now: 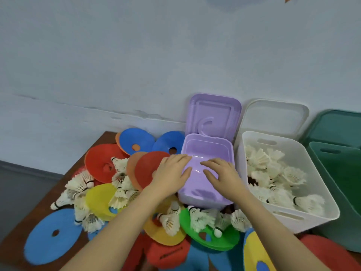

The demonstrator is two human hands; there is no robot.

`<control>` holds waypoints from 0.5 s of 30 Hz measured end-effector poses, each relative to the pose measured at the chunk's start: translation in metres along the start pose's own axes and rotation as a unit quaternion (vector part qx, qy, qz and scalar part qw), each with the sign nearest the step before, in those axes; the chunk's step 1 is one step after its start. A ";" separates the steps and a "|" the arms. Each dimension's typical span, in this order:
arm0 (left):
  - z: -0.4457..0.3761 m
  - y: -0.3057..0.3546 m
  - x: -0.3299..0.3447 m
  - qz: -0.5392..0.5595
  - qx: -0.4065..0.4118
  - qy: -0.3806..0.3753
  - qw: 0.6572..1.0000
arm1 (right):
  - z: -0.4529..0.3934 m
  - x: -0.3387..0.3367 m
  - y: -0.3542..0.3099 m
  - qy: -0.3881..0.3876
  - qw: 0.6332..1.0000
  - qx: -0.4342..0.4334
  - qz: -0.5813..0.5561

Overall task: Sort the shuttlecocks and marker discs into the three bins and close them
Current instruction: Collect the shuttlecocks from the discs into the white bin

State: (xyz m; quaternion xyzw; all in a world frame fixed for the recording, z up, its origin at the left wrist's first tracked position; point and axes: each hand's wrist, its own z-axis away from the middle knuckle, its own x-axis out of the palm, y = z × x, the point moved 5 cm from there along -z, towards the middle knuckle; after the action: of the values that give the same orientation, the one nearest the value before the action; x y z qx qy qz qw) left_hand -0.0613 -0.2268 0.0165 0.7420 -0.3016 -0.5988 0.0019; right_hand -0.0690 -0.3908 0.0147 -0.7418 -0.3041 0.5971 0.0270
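Flat, both hands [172, 174] on purple bin [205, 184]

even soft light | faint shadows | edges curved | slight overall blur

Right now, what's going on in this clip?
A person has both hands, the left hand and the right hand, resting on the purple bin, whose near part looks covered while a purple lid stands up behind it. The white bin beside it is open and holds shuttlecocks. The green bin is also open; its contents aren't visible. Many marker discs and loose shuttlecocks still lie unsorted on the table.
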 end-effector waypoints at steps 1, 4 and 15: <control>0.007 -0.018 -0.009 0.005 -0.006 0.007 1.000 | -0.008 0.011 -0.014 -0.005 1.000 -0.002 -0.010; 0.032 -0.073 -0.029 -0.001 -0.034 0.019 0.999 | -0.034 0.046 -0.058 -0.020 0.999 -0.013 -0.035; 0.090 -0.246 -0.045 0.018 -0.129 -0.033 0.991 | -0.111 0.173 -0.160 -0.059 0.998 -0.004 -0.004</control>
State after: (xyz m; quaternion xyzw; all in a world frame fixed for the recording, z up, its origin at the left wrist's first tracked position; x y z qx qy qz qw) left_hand -0.0363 0.0269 -0.0588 0.7100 -0.2348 -0.6565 0.0989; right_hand -0.0182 -0.1410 -0.0395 -0.7037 -0.3107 0.6389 0.0087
